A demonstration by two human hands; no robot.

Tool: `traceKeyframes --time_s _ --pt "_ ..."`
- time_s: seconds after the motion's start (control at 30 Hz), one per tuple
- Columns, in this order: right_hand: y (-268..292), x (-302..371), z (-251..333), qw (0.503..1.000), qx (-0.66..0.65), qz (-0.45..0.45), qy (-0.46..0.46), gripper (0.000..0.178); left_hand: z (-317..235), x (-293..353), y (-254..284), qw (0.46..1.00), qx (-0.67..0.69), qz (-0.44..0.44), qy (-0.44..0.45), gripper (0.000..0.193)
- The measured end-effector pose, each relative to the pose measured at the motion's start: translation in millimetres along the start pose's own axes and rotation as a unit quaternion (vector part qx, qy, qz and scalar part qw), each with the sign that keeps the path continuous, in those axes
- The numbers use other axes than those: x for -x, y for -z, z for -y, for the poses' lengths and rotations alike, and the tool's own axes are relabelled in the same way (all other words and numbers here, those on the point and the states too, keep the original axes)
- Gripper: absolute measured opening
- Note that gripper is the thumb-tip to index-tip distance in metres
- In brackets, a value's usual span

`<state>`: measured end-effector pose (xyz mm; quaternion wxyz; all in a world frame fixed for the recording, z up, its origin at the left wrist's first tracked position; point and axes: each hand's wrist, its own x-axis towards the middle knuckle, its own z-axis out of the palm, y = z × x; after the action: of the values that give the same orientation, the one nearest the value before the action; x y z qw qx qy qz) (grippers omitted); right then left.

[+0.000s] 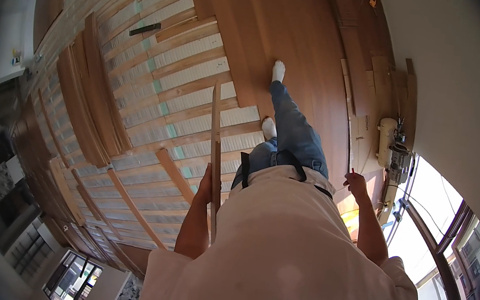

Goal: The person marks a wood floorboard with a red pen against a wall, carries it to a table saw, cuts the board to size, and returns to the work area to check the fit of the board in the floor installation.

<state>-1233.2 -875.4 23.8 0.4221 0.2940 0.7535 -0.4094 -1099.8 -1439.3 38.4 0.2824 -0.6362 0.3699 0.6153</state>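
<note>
My left hand (pixel 206 187) is closed around a long wooden floorboard (pixel 216 137), held edge-up along my left side. The board's far end reaches out over the open joists. My right hand (pixel 357 185) hangs out to the right with its fingers curled. A slim red-tipped stick (pixel 353 170), pencil-like, pokes out of it; the rest is hidden by the fingers. Below me, my feet in white socks stand on laid brown flooring (pixel 259 22), near its stepped edge.
Wooden joists (pixel 188 105) with silvery panels between them spread to the left. Stacked floorboards (pixel 89 96) lie across them, and a dark bar-shaped tool (pixel 145 29) rests farther off. At right, a beige tank machine (pixel 385 141) with hoses stands by the wall, near a bright opening.
</note>
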Motion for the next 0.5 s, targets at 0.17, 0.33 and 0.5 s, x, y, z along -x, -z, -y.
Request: traceKeyframes --time_s 0.17,0.33,0.5 --pt "16 -91 138 0.999 0.036 -0.007 -0.031 0.023 -107 -10 -37 0.999 0.000 0.033 -0.029 0.074" --pt "66 -183 339 0.993 -0.013 -0.082 0.088 0.019 -230 -8 -100 0.995 -0.057 0.035 -0.074 0.071" --pt "106 -265 511 0.976 0.015 -0.111 0.188 0.029 -359 -22 -153 0.996 -0.019 0.046 -0.071 0.066"
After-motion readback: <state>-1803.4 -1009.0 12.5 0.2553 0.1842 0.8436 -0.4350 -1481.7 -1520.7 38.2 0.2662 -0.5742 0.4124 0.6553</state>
